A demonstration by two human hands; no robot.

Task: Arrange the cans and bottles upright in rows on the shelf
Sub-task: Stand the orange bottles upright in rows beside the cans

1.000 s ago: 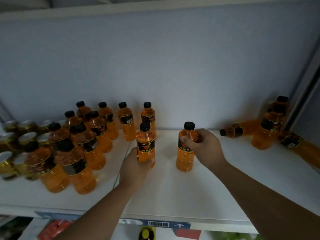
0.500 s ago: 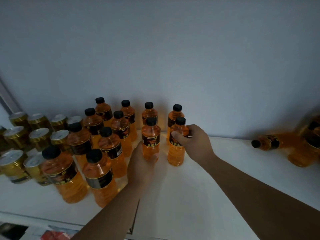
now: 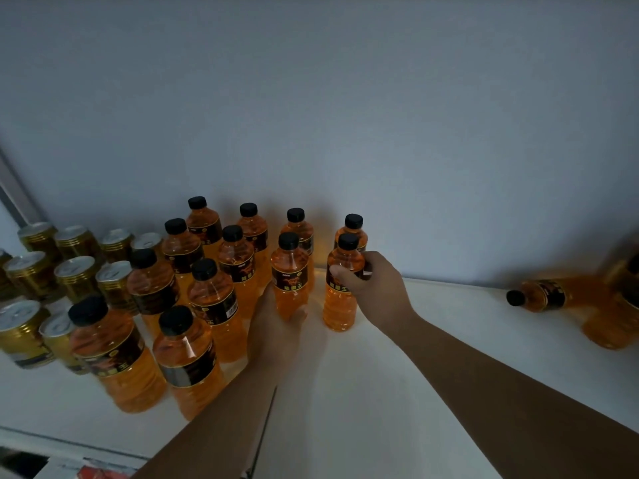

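Black-capped orange plastic bottle (image 3: pixel 289 274) is held by left grip (image 3: pixel 276 328) | twin bottle (image 3: pixel 340 314) by right grip (image 3: pixel 375 288) | both are now pushed back into rows.

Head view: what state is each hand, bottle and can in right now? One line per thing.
First orange plastic black-capped bottle, upright, capped, held low by the left hand.
Second such bottle, upright, capped, held at its label by the right hand.
Other orange bottles, upright, capped, in rows.
Lying orange bottle, on its side, cap pointing left.
Gold metal cans, upright.
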